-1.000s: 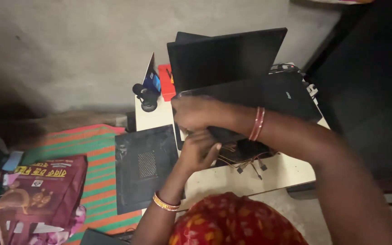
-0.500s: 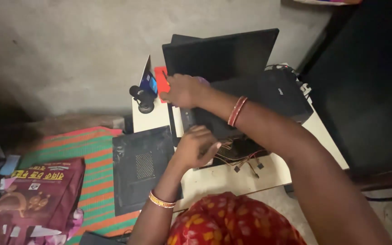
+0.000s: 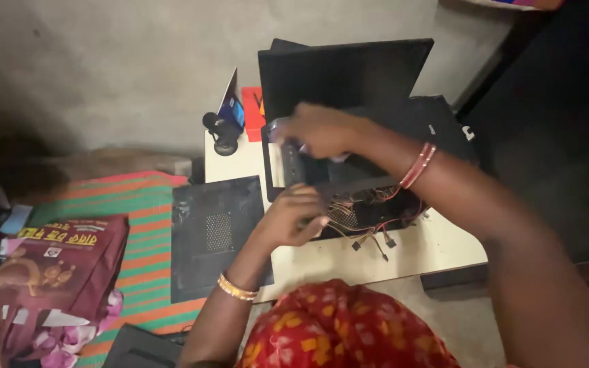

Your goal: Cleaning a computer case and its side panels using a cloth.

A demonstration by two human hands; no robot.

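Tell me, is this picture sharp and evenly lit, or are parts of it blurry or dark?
Head view: dim, uneven light; the left wall corner and the right side sink into deep shadow. The right hand is smeared by motion blur over the open computer case, the left hand a little sharper. The pale table is the brightest area; no glare shows.

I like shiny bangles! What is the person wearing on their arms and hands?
The left hand has a gold bangle at the wrist. The right hand has red and pale bangles stacked at the wrist. Both arms are bare, without sleeves or gloves. The clothing below is red with yellow-orange flowers.
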